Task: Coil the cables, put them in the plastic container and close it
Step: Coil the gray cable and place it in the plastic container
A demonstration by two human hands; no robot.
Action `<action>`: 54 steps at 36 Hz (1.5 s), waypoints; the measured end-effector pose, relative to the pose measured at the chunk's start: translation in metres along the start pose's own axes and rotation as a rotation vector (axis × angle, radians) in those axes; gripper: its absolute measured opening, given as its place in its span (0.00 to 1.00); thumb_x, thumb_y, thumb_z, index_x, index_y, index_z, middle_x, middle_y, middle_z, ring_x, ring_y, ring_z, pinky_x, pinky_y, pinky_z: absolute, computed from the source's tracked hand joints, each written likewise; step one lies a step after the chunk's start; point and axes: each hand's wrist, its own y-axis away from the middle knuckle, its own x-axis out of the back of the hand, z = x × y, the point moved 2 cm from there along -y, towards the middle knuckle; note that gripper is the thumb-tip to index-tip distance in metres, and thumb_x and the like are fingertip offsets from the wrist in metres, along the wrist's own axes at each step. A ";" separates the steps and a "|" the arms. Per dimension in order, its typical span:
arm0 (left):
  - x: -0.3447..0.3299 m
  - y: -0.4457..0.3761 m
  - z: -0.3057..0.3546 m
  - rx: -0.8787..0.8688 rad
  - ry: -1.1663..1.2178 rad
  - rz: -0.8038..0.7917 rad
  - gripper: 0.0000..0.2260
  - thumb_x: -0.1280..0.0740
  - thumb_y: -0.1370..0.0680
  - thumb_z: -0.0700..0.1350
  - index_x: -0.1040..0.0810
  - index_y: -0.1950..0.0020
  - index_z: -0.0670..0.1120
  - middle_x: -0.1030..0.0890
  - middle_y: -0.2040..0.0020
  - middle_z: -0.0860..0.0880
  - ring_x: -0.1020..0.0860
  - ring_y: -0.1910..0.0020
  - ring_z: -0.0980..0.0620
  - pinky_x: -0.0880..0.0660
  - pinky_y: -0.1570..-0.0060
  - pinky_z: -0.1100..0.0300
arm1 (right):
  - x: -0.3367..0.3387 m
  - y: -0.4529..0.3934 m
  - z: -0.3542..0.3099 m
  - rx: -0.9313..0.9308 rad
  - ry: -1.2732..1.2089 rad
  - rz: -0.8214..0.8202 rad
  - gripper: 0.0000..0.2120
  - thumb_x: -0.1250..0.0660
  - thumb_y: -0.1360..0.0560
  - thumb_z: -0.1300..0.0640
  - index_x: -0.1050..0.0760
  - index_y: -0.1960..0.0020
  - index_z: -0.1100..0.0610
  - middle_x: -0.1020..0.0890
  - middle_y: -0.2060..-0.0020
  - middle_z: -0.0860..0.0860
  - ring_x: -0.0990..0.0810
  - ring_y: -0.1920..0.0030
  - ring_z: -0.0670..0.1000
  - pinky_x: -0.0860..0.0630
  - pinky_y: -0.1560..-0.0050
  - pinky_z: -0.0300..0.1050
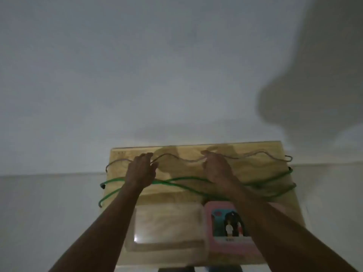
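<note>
A thin grey cable point(182, 159) snakes along the far edge of a small wooden table point(255, 154). My left hand point(142, 169) reaches over it, its fingers curled at the cable near the left part. My right hand point(216, 167) pinches the same cable near the middle. A green cable point(176, 183) lies in loose crossing loops across the middle of the table, under both forearms, its ends hanging off the left and right edges. A clear plastic container point(167, 228) stands open at the near left, and its pink lid point(225, 228) lies beside it on the right.
The table stands against a pale wall, with light floor on both sides. The cable ends overhang the table's left and right edges. Dim light and blur hide fine detail.
</note>
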 end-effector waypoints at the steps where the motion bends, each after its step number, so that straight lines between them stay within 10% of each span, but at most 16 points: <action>1: -0.002 -0.006 -0.002 -0.021 -0.004 -0.006 0.19 0.36 0.19 0.49 0.26 0.30 0.42 0.21 0.36 0.39 0.23 0.37 0.37 0.24 0.43 0.43 | -0.005 -0.006 0.000 -0.009 0.018 -0.018 0.24 0.38 0.21 0.57 0.33 0.25 0.49 0.24 0.32 0.54 0.25 0.33 0.57 0.25 0.36 0.51; 13: 0.010 -0.022 -0.026 -0.140 0.165 -0.009 0.16 0.37 0.18 0.47 0.30 0.66 0.46 0.28 0.67 0.46 0.26 0.66 0.40 0.33 0.64 0.53 | -0.001 -0.002 -0.026 -0.050 0.157 0.095 0.07 0.39 0.20 0.55 0.23 0.46 0.52 0.18 0.49 0.54 0.19 0.49 0.58 0.29 0.59 0.43; 34: 0.209 0.111 0.054 -0.351 0.154 0.874 0.13 0.35 0.18 0.47 0.19 0.55 0.38 0.29 0.63 0.46 0.28 0.61 0.42 0.33 0.63 0.53 | 0.151 0.171 -0.141 0.511 -0.203 0.888 0.07 0.34 0.24 0.59 0.20 0.52 0.50 0.18 0.59 0.48 0.20 0.59 0.52 0.34 0.65 0.41; 41: 0.259 0.155 0.075 -0.371 0.227 1.050 0.15 0.35 0.18 0.49 0.18 0.54 0.39 0.25 0.62 0.42 0.27 0.63 0.44 0.35 0.63 0.56 | 0.198 0.229 -0.189 0.826 -0.338 1.089 0.06 0.33 0.25 0.60 0.19 0.52 0.51 0.17 0.60 0.48 0.18 0.62 0.52 0.21 0.62 0.48; 47: 0.296 0.187 0.094 -0.298 0.428 1.097 0.17 0.38 0.17 0.52 0.19 0.56 0.41 0.23 0.68 0.48 0.27 0.67 0.48 0.34 0.63 0.57 | 0.239 0.251 -0.221 0.897 -0.470 0.976 0.08 0.34 0.25 0.62 0.17 0.49 0.55 0.19 0.64 0.44 0.20 0.65 0.45 0.21 0.55 0.41; 50: 0.307 0.189 0.093 -0.209 0.649 1.032 0.17 0.38 0.18 0.55 0.18 0.55 0.45 0.23 0.67 0.49 0.27 0.66 0.51 0.30 0.62 0.59 | 0.247 0.241 -0.226 0.757 -0.292 0.782 0.17 0.37 0.23 0.61 0.21 0.37 0.53 0.16 0.52 0.48 0.17 0.50 0.50 0.22 0.43 0.43; 54: 0.314 0.187 0.094 -0.140 1.074 0.907 0.16 0.36 0.19 0.56 0.18 0.59 0.49 0.34 0.75 0.47 0.30 0.69 0.51 0.30 0.63 0.57 | 0.238 0.240 -0.221 0.537 -0.049 0.586 0.36 0.41 0.23 0.63 0.50 0.20 0.46 0.23 0.41 0.58 0.24 0.41 0.59 0.25 0.42 0.51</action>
